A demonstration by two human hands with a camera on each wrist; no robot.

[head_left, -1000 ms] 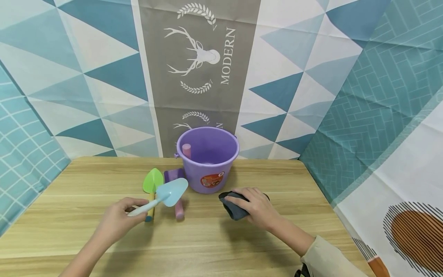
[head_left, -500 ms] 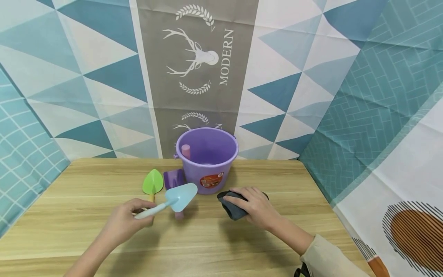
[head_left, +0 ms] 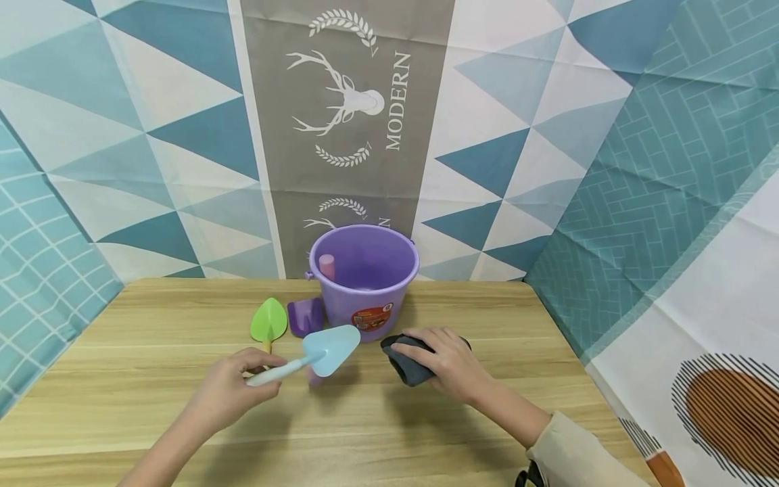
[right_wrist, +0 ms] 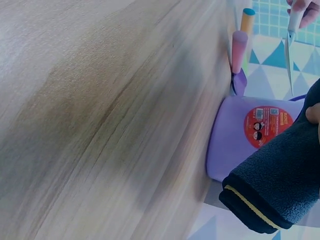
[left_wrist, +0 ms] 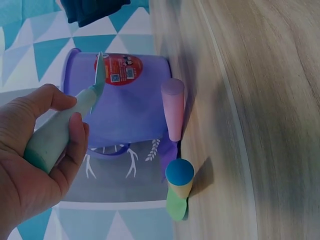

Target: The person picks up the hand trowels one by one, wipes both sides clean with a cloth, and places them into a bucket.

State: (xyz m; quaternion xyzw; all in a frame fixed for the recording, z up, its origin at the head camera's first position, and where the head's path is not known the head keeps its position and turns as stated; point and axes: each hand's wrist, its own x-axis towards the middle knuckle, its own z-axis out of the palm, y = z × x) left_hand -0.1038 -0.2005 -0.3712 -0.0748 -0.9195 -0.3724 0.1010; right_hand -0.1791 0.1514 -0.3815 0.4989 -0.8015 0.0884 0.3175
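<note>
My left hand (head_left: pixel 237 385) grips the pale handle of a light blue toy trowel (head_left: pixel 331 348), held above the table with its blade toward the right. In the left wrist view the thumb and fingers curl round that handle (left_wrist: pixel 57 130). My right hand (head_left: pixel 447 358) holds a folded dark grey cloth (head_left: pixel 409 362), also raised over the table. The right wrist view shows the cloth's thick fold (right_wrist: pixel 275 180) with a yellow line along its edge. Behind both hands stands a purple bucket (head_left: pixel 365 297) with a red label; a pink handle (head_left: pixel 326 266) sticks up inside it.
Left of the bucket lie a green toy trowel (head_left: pixel 268 320) with a yellow handle and a purple shovel (head_left: pixel 305 316) with a pink handle. The wooden table (head_left: pixel 122 379) ends at a patterned cloth backdrop (head_left: pixel 347 169), with more patterned cloth at both sides.
My left hand has moved to the right with the light blue trowel, whose blade now overlaps the bucket's base in the head view. The right hand and cloth have hardly moved.
</note>
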